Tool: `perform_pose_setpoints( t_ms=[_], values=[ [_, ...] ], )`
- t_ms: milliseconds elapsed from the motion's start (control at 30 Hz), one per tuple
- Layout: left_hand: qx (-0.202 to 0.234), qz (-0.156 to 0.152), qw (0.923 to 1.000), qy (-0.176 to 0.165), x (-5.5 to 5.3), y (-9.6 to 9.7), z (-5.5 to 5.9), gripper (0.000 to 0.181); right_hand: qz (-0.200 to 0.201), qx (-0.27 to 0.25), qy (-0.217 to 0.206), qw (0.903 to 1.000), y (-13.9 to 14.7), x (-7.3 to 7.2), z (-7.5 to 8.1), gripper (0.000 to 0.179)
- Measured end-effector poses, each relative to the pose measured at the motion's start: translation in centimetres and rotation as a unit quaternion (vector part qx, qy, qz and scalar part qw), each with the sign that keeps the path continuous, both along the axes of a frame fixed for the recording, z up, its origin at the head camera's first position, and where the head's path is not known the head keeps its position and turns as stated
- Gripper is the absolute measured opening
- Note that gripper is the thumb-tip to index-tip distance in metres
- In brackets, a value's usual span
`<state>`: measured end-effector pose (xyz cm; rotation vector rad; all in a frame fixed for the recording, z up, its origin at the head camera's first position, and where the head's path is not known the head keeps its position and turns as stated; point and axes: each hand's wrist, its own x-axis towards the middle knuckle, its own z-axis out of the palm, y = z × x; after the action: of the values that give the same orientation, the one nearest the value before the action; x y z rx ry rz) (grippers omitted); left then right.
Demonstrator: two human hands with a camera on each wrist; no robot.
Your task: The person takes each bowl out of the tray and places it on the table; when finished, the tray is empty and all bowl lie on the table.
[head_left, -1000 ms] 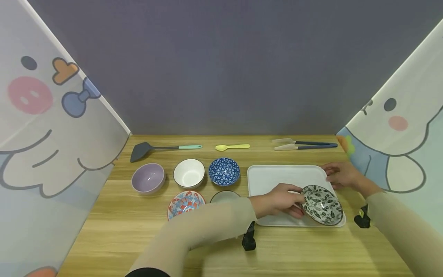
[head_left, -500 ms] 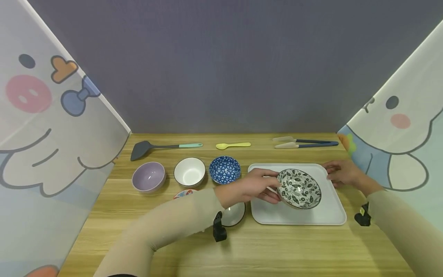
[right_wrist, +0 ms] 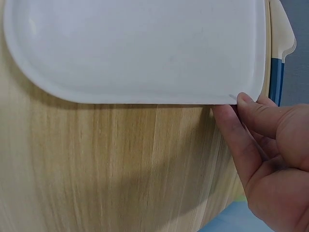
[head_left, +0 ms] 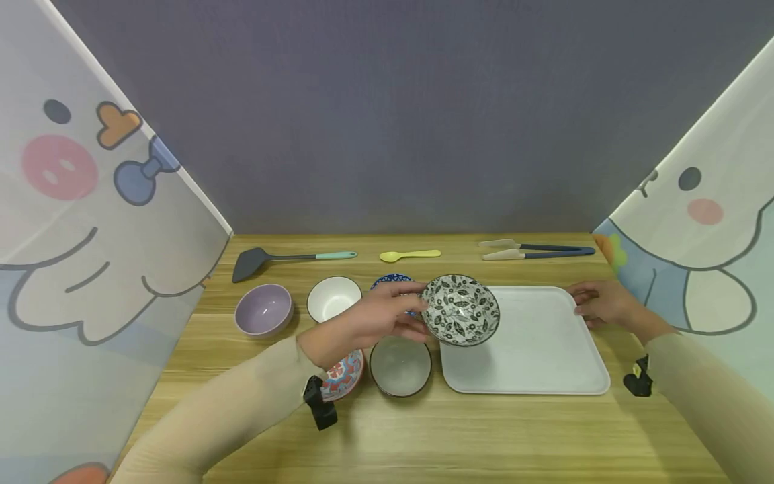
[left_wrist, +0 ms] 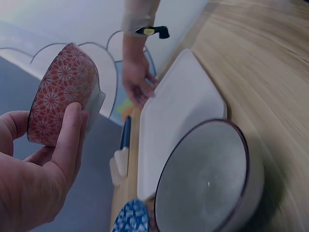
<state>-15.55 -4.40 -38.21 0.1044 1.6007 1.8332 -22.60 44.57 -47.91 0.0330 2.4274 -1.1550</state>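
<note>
My left hand (head_left: pixel 387 312) grips a bowl (head_left: pixel 461 310) by its left rim, thumb above and fingers beneath. Black leaves pattern its white inside; in the left wrist view, the outside of the bowl (left_wrist: pixel 63 96) shows red with flowers. It is held up off the table, overlapping the left end of the white tray (head_left: pixel 532 343) in the head view. My right hand (head_left: pixel 605 304) is at the tray's right edge. In the right wrist view, the thumb and fingers of my right hand (right_wrist: pixel 275 150) pinch the rim near a corner.
Left of the tray stand a grey bowl (head_left: pixel 400 368), a red-and-blue patterned bowl (head_left: pixel 346 375), a blue bowl (head_left: pixel 390 279), a white bowl (head_left: pixel 331 296) and a purple bowl (head_left: pixel 264 310). Behind lie a spatula (head_left: pixel 249 263), a yellow spoon (head_left: pixel 410 255) and tongs (head_left: pixel 538 251).
My left hand has carried the leaf-patterned bowl leftward from the tray's right front corner to above its left end. My right hand has stayed at the tray's edge.
</note>
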Motion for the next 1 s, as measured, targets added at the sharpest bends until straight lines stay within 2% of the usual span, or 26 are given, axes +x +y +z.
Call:
perform_pose_setpoints(
  t_ms=[533, 733, 1000],
  values=[
    [-0.031, 0.080, 0.9963, 0.006, 2.7, -9.3, 0.6, 0.066, 0.000, 0.001, 0.000, 1.0000, -0.2, 0.3, 0.1, 0.057],
    [-0.038, 0.088, 0.9950, 0.029, 4.4, -12.6, 0.5, 0.066, -0.006, 0.002, 0.003, 1.0000, 0.0, 0.1, -0.2, 0.056],
    [-0.003, 0.076, 0.9951, 0.063, 6.7, -17.1, 0.0, 0.066, -0.007, 0.009, 0.002, 0.9999, 0.1, 0.3, -0.2, 0.056]
  ],
)
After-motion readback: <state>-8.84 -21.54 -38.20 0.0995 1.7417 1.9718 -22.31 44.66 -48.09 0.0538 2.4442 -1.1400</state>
